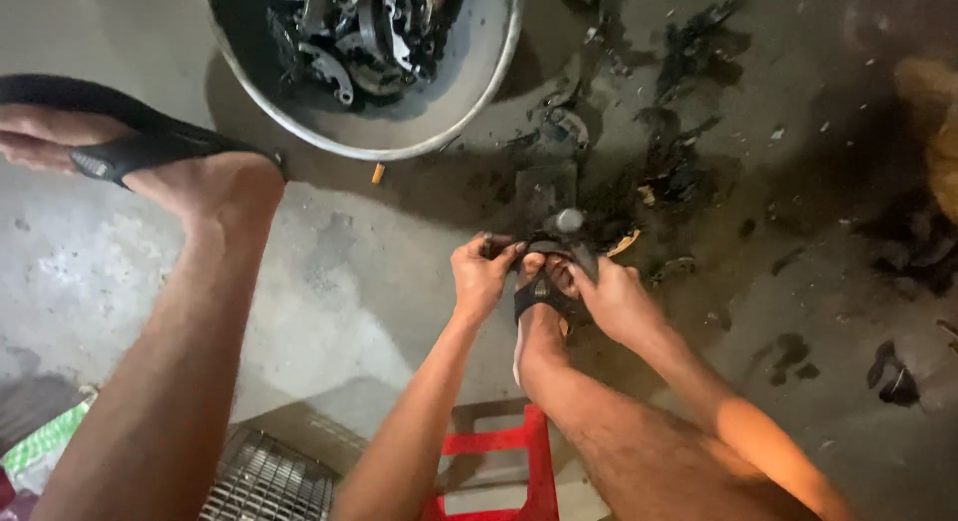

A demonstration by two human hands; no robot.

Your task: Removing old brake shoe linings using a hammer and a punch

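While both hands grip one curved dark metal part [547, 250] crosswise over the foot [539, 301], left fingers [496, 250] closed on its left end, right fingers [584, 273] on its right.

The round grey metal basin [469, 92] of dark curved metal parts [359, 32] is cut off by the top edge. The small dark metal piece [552, 250] is mostly hidden under the fingers [499, 250], its shape unclear. The red plastic stool [509, 456] runs off the bottom edge.
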